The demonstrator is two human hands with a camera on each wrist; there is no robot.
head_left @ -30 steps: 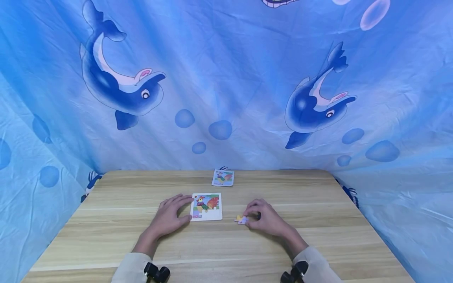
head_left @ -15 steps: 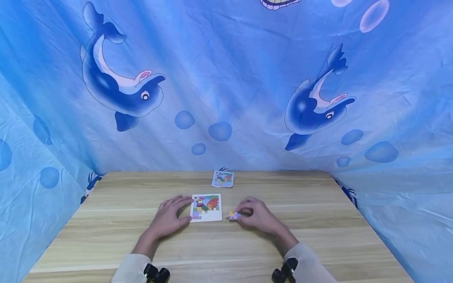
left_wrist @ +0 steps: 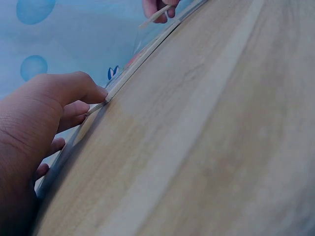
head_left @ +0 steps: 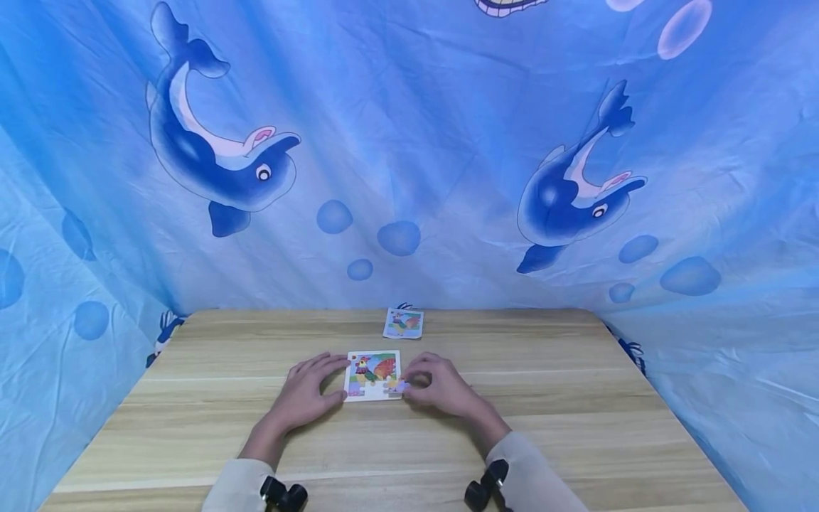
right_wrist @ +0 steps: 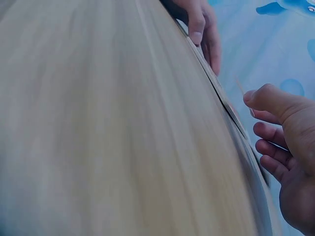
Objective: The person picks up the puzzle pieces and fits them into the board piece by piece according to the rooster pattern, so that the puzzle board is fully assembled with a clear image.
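A square puzzle board (head_left: 374,396) with a white border and a rooster picture lies on the table. Part of its lower area shows bare white. At its left edge rests my left hand (head_left: 306,391), thumb by the near corner and fingers farther up that side. My right hand (head_left: 441,385) pinches a yellow and purple puzzle piece (head_left: 394,386) between thumb and fingers over the board's lower right corner. In the right wrist view the piece (right_wrist: 239,87) appears edge-on and tilted; the left wrist view also shows it (left_wrist: 156,16) raised above the board.
A small card (head_left: 404,323) with the same rooster picture lies behind the board, near the far edge of the wooden table (head_left: 409,455). A blue curtain (head_left: 448,142) printed with dolphins hangs behind and beside the table.
My right hand has moved left with the puzzle piece, from the table right of the board to over its lower right corner. My left hand and the board have stayed put.
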